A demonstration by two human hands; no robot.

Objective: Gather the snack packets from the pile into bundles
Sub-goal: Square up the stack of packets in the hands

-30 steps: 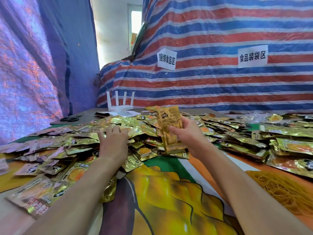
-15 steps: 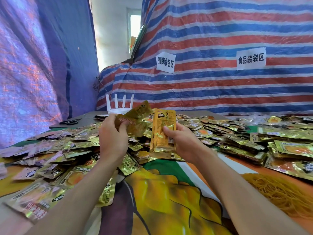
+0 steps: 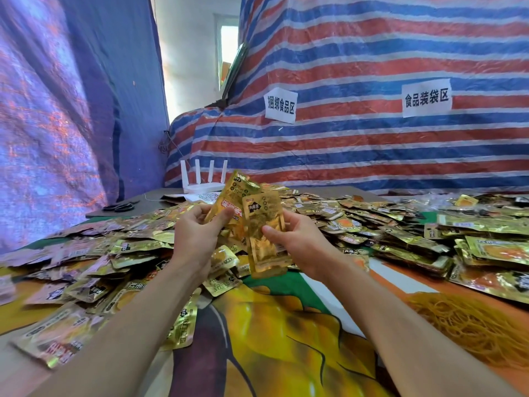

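Observation:
A wide pile of gold foil snack packets [image 3: 355, 222] covers the table from left to right. My right hand [image 3: 297, 242] grips an upright stack of gold packets [image 3: 264, 227] above the table's near middle. My left hand [image 3: 197, 233] pinches another gold and orange packet [image 3: 232, 199] between thumb and fingers and holds it tilted against the back of that stack. Both hands are raised above the pile, close together.
A heap of yellow rubber bands [image 3: 469, 325] lies at the near right. A white router [image 3: 203, 181] and black scissors [image 3: 121, 207] sit at the table's far left. Striped tarpaulin with two paper signs [image 3: 280, 105] stands behind. A printed cloth [image 3: 286, 339] covers the table front.
My left hand picked a packet out of the pile, lifted it and brought it right against the stack in my right hand. The right hand rose slightly with its stack.

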